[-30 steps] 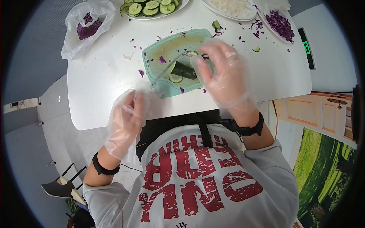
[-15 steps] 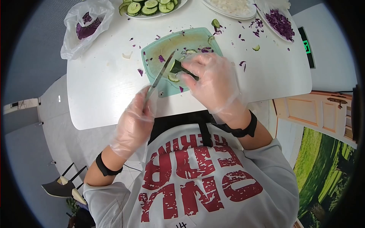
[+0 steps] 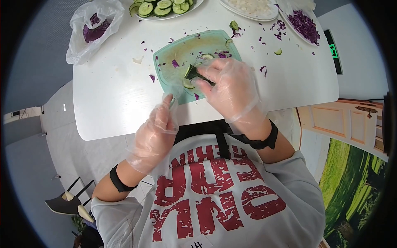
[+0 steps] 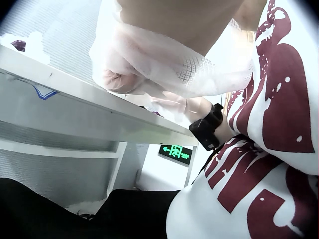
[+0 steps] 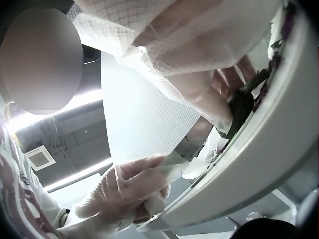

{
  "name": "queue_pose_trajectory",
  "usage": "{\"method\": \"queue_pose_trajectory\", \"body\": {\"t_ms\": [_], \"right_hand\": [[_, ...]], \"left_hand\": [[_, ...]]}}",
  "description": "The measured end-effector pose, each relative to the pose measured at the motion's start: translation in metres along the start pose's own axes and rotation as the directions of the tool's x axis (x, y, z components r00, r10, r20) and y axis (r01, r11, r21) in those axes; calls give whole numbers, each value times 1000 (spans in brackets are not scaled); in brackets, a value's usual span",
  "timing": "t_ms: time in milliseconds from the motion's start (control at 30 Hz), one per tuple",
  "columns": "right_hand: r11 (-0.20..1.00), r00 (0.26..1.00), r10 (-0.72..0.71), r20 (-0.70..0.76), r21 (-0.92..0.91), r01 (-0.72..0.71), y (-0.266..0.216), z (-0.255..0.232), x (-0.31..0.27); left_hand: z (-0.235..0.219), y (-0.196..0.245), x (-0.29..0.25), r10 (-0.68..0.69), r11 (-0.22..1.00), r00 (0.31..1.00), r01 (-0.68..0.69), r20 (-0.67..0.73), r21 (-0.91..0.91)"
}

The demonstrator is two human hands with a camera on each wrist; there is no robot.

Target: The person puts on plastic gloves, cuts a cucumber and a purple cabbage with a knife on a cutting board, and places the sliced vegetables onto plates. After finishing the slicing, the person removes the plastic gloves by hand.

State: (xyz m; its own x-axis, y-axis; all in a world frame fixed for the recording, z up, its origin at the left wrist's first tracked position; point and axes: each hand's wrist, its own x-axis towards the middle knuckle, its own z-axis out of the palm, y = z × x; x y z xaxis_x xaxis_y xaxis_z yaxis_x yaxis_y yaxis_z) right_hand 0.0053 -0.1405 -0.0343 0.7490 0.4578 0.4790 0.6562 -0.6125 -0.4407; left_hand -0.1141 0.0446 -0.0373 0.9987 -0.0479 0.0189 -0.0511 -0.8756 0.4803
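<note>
My gloved left hand (image 3: 154,138) grips a kitchen knife by its pale handle at the board's near edge. From the right wrist view, the knife blade (image 5: 192,144) stands close beside the cut end of the cucumber; in the head view it is nearly edge-on and hard to make out. With thumb and fingers, my gloved right hand (image 3: 231,89) holds the dark green cucumber piece (image 3: 190,72) down on the green cutting board (image 3: 165,53). One cucumber slice (image 3: 188,84) lies beside that piece, another (image 3: 207,56) farther back on the board.
Purple cabbage scraps (image 3: 175,63) dot the board and white table (image 3: 107,107). At the back are a plate of cucumber slices (image 3: 163,5), a plate of pale chopped pieces (image 3: 252,7) and a plate of shredded purple cabbage (image 3: 304,27). A plastic bag (image 3: 76,45) holds more cabbage.
My right hand has come down onto the cucumber and taken hold of it. My left hand has moved right with the knife, whose blade has turned from lying slanted over the board to nearly edge-on.
</note>
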Motion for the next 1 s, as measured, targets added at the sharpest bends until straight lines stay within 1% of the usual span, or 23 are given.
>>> {"method": "queue_pose_trajectory", "body": {"t_ms": [67, 167, 200, 267, 500, 567, 700, 767, 867, 900, 967, 1000], "right_hand": [[1000, 1000, 1, 4, 0, -1, 1, 0, -1], [1000, 1000, -10, -5, -8, 10, 2, 1, -1], [1000, 1000, -11, -5, -8, 11, 1, 1, -1], [996, 993, 79, 86, 26, -81, -2, -1, -3], [998, 994, 55, 97, 7, -56, -3, -2, -1], [1000, 999, 12, 31, -20, -12, -1, -1, 0], [999, 998, 32, 55, -11, -31, -2, -2, 1], [1000, 1000, 14, 25, -17, -14, -1, -1, 0], [1000, 1000, -2, 3, -19, 2, -1, 1, 0], [1000, 1000, -3, 4, -19, 3, -1, 0, 0], [999, 996, 48, 79, 21, -49, -2, -1, -1], [999, 996, 47, 80, 21, -49, -2, -1, -1]], "left_hand": [[4, 2, -1, 25, 1000, 997, -25, -68, -4], [8, 5, -1, 13, 1000, 995, -11, -94, 26], [8, 6, -1, 13, 1000, 995, -10, -95, 26], [7, 9, 2, -2, 999, 996, 6, -84, 44], [0, 10, 4, -23, 997, 999, 26, -41, 69], [0, 8, 5, 7, 996, 998, -2, -60, 86], [-1, 8, 6, -4, 997, 999, 7, -47, 79], [1, 6, 4, 21, 997, 998, -16, -65, 69], [2, 5, 3, 6, 996, 998, 0, -63, 89], [3, 5, 3, 5, 996, 998, 1, -64, 88], [4, 4, 3, 20, 996, 996, -12, -85, 94], [4, 4, 3, 19, 996, 996, -11, -85, 93]]}}
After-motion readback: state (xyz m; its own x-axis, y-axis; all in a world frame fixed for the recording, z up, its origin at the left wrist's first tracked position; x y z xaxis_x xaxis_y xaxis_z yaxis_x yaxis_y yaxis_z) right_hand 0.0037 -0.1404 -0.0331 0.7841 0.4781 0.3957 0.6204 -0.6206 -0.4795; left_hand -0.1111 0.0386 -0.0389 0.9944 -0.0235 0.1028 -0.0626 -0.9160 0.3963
